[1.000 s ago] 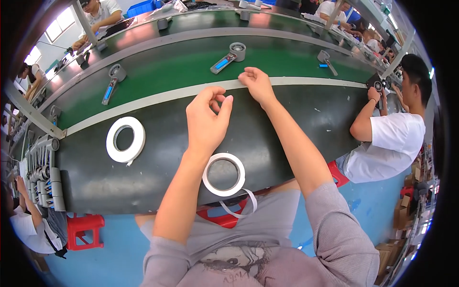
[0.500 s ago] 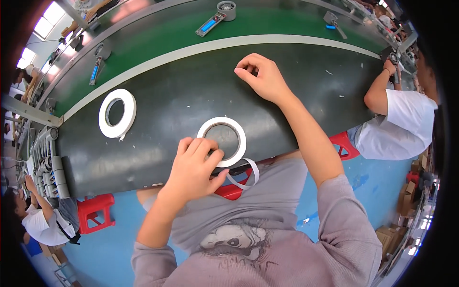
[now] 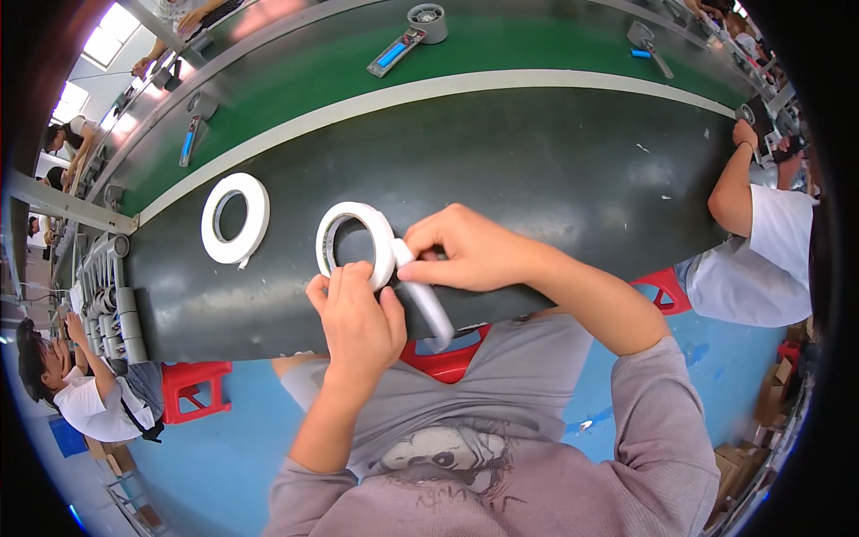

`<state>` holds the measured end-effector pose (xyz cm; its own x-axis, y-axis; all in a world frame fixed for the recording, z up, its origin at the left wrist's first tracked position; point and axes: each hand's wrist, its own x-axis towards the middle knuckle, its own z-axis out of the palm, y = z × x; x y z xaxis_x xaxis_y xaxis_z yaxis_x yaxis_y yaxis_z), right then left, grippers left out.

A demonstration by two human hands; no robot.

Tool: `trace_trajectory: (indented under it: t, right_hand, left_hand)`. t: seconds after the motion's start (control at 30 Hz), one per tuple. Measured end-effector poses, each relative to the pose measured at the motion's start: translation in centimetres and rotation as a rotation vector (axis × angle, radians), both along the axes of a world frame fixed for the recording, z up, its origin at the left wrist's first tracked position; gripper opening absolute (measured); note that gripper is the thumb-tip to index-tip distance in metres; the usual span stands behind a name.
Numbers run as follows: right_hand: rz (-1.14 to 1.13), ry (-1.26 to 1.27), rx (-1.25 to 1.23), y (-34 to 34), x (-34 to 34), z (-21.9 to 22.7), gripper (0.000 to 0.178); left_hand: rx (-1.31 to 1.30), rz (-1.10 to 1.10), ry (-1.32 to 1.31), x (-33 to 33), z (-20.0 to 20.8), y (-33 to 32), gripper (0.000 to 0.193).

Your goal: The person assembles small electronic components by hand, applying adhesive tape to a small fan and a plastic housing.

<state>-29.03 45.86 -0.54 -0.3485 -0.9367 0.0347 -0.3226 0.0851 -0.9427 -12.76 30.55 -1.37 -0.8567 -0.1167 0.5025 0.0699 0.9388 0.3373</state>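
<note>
A white roll of tape (image 3: 358, 234) stands tilted on the dark table mat (image 3: 537, 170) right in front of me. My left hand (image 3: 356, 313) grips its lower rim with the fingertips. My right hand (image 3: 465, 251) pinches the roll's right side, where a loose white strip (image 3: 429, 309) hangs off toward the table's near edge. A second white tape roll (image 3: 234, 219) lies flat on the mat to the left, untouched.
Beyond the mat runs a green conveyor belt (image 3: 537, 45) carrying small grey parts with blue handles (image 3: 394, 54). A person in a white shirt (image 3: 761, 251) sits at my right. Red stools (image 3: 192, 385) stand below, and other people work at the left.
My right hand has come back from the far side of the mat to the tape roll. Both hands now hold the roll, which is lifted onto its edge.
</note>
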Motion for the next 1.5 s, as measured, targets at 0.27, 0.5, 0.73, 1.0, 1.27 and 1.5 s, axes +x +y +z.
trace_trajectory:
  t: [0.27,0.5,0.73,1.0,1.27,1.5]
  right_hand:
    - [0.596,-0.115,0.065,0.4,1.0,1.3,0.017]
    - [-0.165,0.131,-0.2,3.9,-6.2,0.4,0.014]
    - [-1.274,1.208,-0.004,19.8,-28.3,-5.2,0.04]
    - [-1.91,0.523,0.309,27.1,-36.4,-5.3,0.055]
    - [-1.494,0.501,0.151,29.4,-39.2,-6.9,0.046]
    - [-1.223,-0.022,-0.354,25.6,-30.7,-3.9,0.032]
  left_hand:
    - [0.028,0.098,-0.062,0.7,-0.9,-0.8,0.029]
    - [0.026,0.067,-0.109,0.1,-0.2,0.2,0.028]
    - [-0.029,0.113,-0.176,0.0,0.5,1.3,0.018]
    - [-0.04,0.129,-0.118,-0.2,-0.4,2.3,0.019]
    - [-0.026,0.148,-0.115,-0.9,-0.2,4.3,0.019]
    - [0.014,0.088,-0.086,-1.5,0.2,5.2,0.018]
